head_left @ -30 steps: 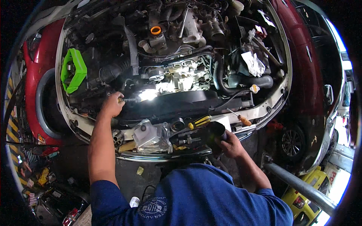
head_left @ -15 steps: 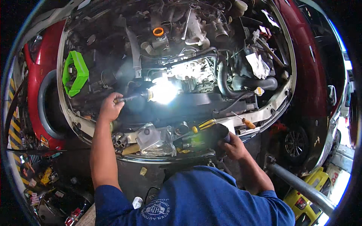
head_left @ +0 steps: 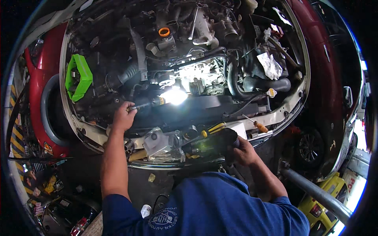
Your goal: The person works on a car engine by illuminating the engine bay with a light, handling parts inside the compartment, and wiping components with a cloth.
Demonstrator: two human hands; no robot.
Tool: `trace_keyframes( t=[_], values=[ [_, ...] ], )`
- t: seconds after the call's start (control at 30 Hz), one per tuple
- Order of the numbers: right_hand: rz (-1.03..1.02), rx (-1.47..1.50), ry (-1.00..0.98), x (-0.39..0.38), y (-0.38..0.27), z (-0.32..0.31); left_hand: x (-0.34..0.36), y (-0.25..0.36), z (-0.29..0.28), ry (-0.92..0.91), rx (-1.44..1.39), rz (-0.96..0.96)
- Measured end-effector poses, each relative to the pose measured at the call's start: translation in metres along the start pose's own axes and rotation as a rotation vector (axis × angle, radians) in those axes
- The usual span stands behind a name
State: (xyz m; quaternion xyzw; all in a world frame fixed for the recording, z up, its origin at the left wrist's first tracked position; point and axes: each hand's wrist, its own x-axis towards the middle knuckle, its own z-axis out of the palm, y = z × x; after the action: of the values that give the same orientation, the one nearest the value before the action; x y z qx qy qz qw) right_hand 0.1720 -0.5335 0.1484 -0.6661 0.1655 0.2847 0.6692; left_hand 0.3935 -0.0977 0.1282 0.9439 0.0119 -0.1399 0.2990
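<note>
My left hand is closed around the slim dark handle of a lit work light. The glaring bulb end lies over the front of the engine bay, and its brightness washes out nearby parts. At the front edge of the car, my right hand is closed on a thick, dark, cylindrical tool. Its exact kind is lost in shadow. Just beyond that tool lie yellow-and-black pliers. An orange-handled screwdriver rests on the front panel to the right.
A bright green tray with metal parts sits at the bay's left. Clear plastic bags lie on the front ledge. A crumpled white cloth or paper rests at right, near a black hose. A grey metal bar stands at lower right.
My left hand has moved slightly right with the work light, which also shifts a little right and down. My right hand stays nearly in place with the dark tool.
</note>
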Motion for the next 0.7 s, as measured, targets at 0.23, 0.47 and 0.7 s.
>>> trace_keyframes(
  t=[0.23,0.47,0.7],
  values=[
    [-0.164,-0.132,0.039,0.006,0.010,-0.002,0.003,0.010,0.024,0.142,-0.046,0.259],
    [0.000,-0.094,-0.005,0.001,-0.001,-0.008,0.015,0.007,0.040,-0.010,0.105,0.149],
    [0.015,-0.065,0.000,-0.003,0.007,-0.015,0.024,0.000,0.042,-0.011,0.149,0.195]
  ],
)
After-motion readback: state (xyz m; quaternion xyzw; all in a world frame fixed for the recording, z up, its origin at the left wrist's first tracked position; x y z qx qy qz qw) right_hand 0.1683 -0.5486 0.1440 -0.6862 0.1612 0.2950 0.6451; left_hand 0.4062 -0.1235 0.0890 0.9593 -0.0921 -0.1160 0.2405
